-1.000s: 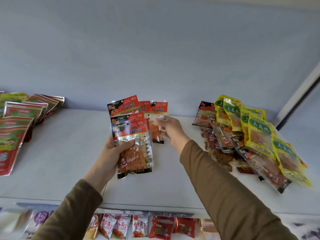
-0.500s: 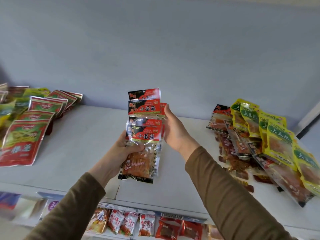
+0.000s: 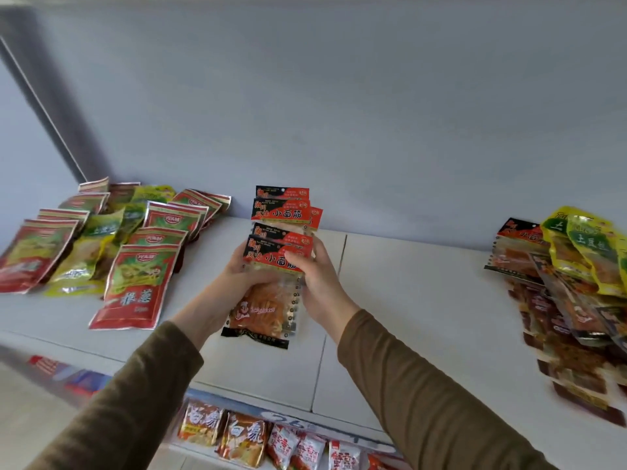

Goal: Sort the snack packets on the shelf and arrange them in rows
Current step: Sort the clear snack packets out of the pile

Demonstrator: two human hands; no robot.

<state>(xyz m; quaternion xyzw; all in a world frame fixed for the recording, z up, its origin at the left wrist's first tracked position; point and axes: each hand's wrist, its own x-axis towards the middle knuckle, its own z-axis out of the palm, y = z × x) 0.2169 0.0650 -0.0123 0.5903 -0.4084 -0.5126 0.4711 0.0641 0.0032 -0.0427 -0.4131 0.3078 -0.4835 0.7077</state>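
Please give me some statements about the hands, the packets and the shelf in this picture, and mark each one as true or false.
1. Both hands hold the same bundle of red-and-black packets. True: the left hand and the right hand each have a grip on it.
2. The bundle lies flat on the white shelf. False: it is held up above the shelf.
3. The yellow-green packets lie at the right end of the shelf. True.
4. The red-and-green packets are on the right side. False: they lie at the left.
5. More packets show on a lower shelf. True.
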